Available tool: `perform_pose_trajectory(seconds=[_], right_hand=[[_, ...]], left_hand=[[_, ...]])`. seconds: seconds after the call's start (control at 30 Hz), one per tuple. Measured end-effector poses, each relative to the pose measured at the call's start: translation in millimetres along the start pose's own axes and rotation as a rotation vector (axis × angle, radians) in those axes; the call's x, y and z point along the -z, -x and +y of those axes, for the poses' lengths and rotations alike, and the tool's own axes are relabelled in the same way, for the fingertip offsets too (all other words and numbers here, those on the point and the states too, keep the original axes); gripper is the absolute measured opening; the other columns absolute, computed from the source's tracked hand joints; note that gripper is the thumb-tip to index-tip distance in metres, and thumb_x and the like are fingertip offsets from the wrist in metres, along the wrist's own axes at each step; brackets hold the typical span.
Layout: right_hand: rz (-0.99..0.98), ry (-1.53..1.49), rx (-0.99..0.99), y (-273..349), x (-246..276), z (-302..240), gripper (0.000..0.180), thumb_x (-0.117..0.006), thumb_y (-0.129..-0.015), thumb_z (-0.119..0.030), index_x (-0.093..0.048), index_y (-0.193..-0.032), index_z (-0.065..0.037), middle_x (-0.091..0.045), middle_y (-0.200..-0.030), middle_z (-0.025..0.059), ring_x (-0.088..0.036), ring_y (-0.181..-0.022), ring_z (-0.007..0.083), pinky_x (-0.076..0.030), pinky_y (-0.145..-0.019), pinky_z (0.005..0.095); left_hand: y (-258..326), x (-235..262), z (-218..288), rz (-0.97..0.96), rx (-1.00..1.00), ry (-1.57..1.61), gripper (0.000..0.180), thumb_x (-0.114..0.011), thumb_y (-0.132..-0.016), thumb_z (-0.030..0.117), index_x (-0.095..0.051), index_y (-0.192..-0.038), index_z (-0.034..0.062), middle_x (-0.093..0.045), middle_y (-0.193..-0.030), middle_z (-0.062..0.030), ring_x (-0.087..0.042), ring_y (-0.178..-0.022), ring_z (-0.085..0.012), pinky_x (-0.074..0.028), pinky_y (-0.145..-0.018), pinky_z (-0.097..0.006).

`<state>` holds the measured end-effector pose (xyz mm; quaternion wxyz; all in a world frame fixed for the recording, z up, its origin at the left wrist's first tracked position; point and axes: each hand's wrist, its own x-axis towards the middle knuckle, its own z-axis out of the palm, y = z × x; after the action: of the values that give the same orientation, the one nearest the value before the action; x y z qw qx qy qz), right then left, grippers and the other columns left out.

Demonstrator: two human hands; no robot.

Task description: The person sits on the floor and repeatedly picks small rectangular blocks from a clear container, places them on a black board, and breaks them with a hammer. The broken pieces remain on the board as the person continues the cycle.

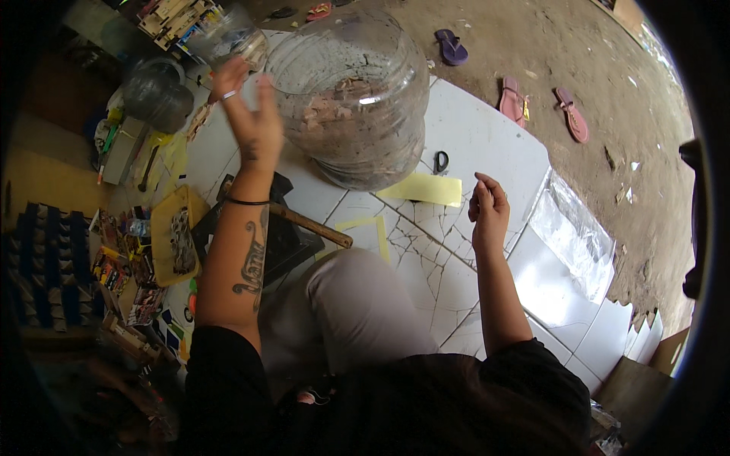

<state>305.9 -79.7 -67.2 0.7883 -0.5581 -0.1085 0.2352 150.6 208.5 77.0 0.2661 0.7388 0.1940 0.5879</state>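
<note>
My left hand (251,114) is raised beside the rim of a big clear plastic container (395,91), its fingers spread and slightly blurred, with nothing seen in them. Brown scraps lie inside the container, which stands upright on the white tiles. To the right, my right hand (490,209) hovers over the tiles with loosely bent fingers and no visible object in them. A pale yellow paper strip (430,188) lies left of it. Just behind the strip is a black loop like a scissors handle (441,161). Under my left forearm, a wooden-handled tool (312,224) rests across a black object (285,247).
A yellow tray (192,251) of small pieces and piled packages sit at left. Clear plastic sheeting (574,235) covers the right tile edge. Beyond, on bare dirt, lie purple (452,49) and pink (572,115) sandals. A cracked tile (426,251) lies ahead of my knee.
</note>
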Motion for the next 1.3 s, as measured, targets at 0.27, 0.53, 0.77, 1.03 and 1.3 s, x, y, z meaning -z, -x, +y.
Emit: perform_pose_trajectory(seconds=[0.27,0.53,0.77,1.03,1.3], right_hand=[[0.149,0.03,0.251,-146.6,-115.1,5.8,0.022,-0.058,-0.091,-0.02,-0.067,-0.1,-0.002,-0.053,-0.066,-0.002,-0.044,-0.054,0.0053,-0.035,-0.049,0.0205],[-0.026,-0.298,0.183,-123.6,-91.8,23.4,0.027,-0.051,-0.092,-0.011,-0.056,-0.114,0.005,-0.064,-0.101,0.0109,-0.062,-0.089,0.0178,-0.05,-0.08,0.0277],[-0.052,-0.284,0.111,-89.1,-74.0,-9.6,0.023,-0.052,-0.093,-0.011,-0.059,-0.111,0.001,-0.063,-0.097,0.0061,-0.06,-0.083,0.0121,-0.048,-0.073,0.0222],[0.01,0.018,0.421,-59.0,-69.7,-104.8,0.031,-0.051,-0.094,-0.023,-0.062,-0.11,0.001,-0.064,-0.097,0.0052,-0.057,-0.089,0.012,-0.044,-0.081,0.024],[-0.118,-0.07,0.255,-79.1,-63.8,-94.2,0.024,-0.05,-0.09,-0.013,-0.064,-0.106,-0.001,-0.064,-0.099,0.0058,-0.06,-0.087,0.0147,-0.047,-0.078,0.0245]], left_hand=[[-6.6,-9.4,-76.4,-0.057,1.08,0.664,0.083,-0.034,-0.086,0.069,-0.031,-0.142,0.0067,-0.037,-0.141,-0.0144,-0.026,-0.134,-0.03,-0.017,-0.11,-0.046],[49.5,4.0,-28.0,-0.275,0.804,0.721,0.072,-0.029,-0.094,0.055,-0.023,-0.145,0.0044,-0.026,-0.149,-0.0117,-0.022,-0.137,-0.0263,-0.017,-0.112,-0.039],[88.1,10.7,8.9,-0.227,0.848,0.956,0.059,-0.023,-0.1,0.039,-0.02,-0.145,0.0014,-0.024,-0.15,-0.0133,-0.021,-0.139,-0.0259,-0.014,-0.114,-0.038],[80.8,17.5,48.4,-0.172,0.432,1.055,0.058,-0.031,-0.098,0.032,-0.019,-0.144,-0.0008,-0.022,-0.15,-0.0171,-0.015,-0.141,-0.0261,-0.011,-0.115,-0.041],[86.7,5.4,57.4,-0.079,0.756,1.071,0.063,-0.028,-0.098,0.045,-0.022,-0.145,0.0031,-0.023,-0.15,-0.0145,-0.02,-0.139,-0.0269,-0.014,-0.115,-0.038]])
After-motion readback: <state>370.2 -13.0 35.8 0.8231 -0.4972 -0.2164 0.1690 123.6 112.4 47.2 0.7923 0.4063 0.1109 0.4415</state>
